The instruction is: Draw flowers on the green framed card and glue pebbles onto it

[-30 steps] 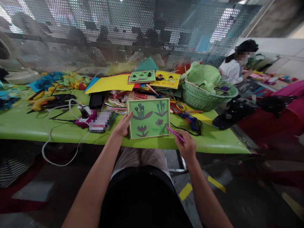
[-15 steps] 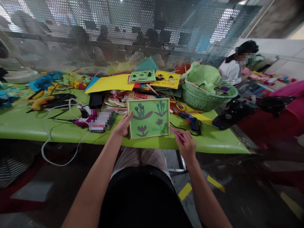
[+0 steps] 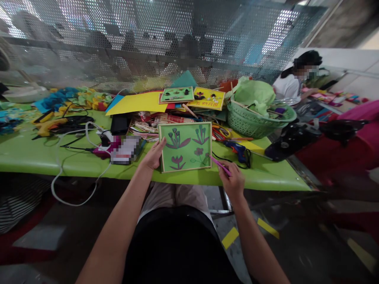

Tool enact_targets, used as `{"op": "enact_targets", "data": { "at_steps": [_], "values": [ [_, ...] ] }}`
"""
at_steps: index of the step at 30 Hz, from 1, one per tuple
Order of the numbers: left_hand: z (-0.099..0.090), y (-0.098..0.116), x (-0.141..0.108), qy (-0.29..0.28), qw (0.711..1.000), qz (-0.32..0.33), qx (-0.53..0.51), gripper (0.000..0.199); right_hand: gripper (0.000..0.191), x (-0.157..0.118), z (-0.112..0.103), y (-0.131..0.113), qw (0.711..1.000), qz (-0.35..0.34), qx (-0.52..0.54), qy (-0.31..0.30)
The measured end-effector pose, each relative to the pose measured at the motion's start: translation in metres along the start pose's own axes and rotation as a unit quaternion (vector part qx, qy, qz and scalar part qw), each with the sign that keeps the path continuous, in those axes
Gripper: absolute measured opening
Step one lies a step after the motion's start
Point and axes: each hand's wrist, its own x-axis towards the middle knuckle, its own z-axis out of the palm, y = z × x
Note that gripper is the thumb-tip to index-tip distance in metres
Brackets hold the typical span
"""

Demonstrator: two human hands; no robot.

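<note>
A green picture with a pale frame (image 3: 186,147) and purple flower shapes is tilted up at the front of the green table (image 3: 89,165). My left hand (image 3: 154,154) grips its left edge, thumb on the front. In my right hand (image 3: 232,178) is a purple pen-like tool (image 3: 221,165), held with closed fingers. The tool's tip is at the picture's lower right edge, near a small purple flower; whether it touches cannot be made out.
Behind the picture lie sticks, scissors, yellow paper (image 3: 139,103) and two small framed pictures. Right of these are a green basket (image 3: 251,120) and a blue glue gun (image 3: 238,150). White cable (image 3: 60,173) hangs over the left edge. A person (image 3: 288,85) sits at right.
</note>
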Motion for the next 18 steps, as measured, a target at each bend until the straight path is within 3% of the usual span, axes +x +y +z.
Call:
{"op": "enact_targets", "data": {
  "at_steps": [18],
  "values": [
    [0.0028, 0.0006, -0.0016, 0.018, 1.000, -0.004, 0.003, 0.034, 0.012, -0.0023, 0.0012, 0.0002, 1.000, -0.001, -0.006, 0.006]
  ]
}}
